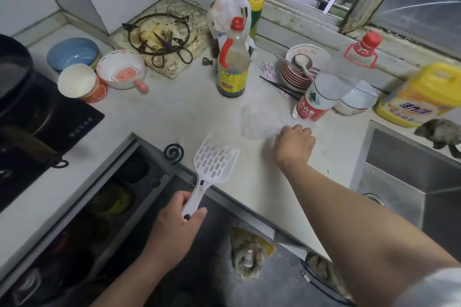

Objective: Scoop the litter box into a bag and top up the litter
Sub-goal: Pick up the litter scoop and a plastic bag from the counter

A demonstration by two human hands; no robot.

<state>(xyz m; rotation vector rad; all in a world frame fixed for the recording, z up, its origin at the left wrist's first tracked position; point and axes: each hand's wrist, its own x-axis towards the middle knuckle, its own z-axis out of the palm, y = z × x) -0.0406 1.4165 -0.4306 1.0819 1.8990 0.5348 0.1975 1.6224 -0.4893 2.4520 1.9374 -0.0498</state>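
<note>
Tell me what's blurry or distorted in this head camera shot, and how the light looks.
Head view: wide-angle bending bows the counter edge and window frame; the yellow detergent jug at the right edge is smeared, and the clear plastic bag under the right hand is faint; the scoop in the left hand is sharp; soft daylight, weak shadows.

Scoop and bag at the counter corner, as you had them.
Your white slotted litter scoop (212,164) was held by its handle, blade up and tilted away over the counter edge, slots empty. The thin clear plastic bag (259,122) lay crumpled and flat on the pale countertop just beyond the scoop blade, with its near edge pinched between your fingers; it looked empty.
</note>
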